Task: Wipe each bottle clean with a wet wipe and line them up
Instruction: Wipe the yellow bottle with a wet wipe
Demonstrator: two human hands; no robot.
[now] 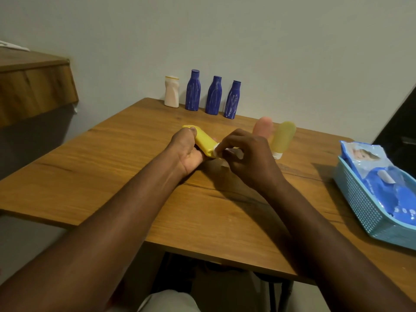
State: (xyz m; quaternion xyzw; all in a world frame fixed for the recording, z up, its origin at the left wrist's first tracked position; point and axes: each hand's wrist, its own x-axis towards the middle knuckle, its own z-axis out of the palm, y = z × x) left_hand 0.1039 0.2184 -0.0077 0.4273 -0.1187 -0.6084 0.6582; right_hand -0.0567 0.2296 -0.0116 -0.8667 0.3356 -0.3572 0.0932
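My left hand (186, 149) grips a yellow bottle (203, 140) tilted over the middle of the table. My right hand (245, 158) pinches a white wet wipe (225, 152) against the bottle's lower end. Along the wall stand a white bottle (171, 91) and three blue bottles (193, 90), (213, 95), (232, 100) in a row. Behind my right hand stand a pink tube (263, 126) and a yellow-green tube (283, 138) with a white cap down.
A light blue basket (360, 203) holding a pack of wet wipes (380, 174) sits at the table's right edge. A wooden shelf (33, 86) juts out at the left. The wooden table (112, 176) ends near my lap.
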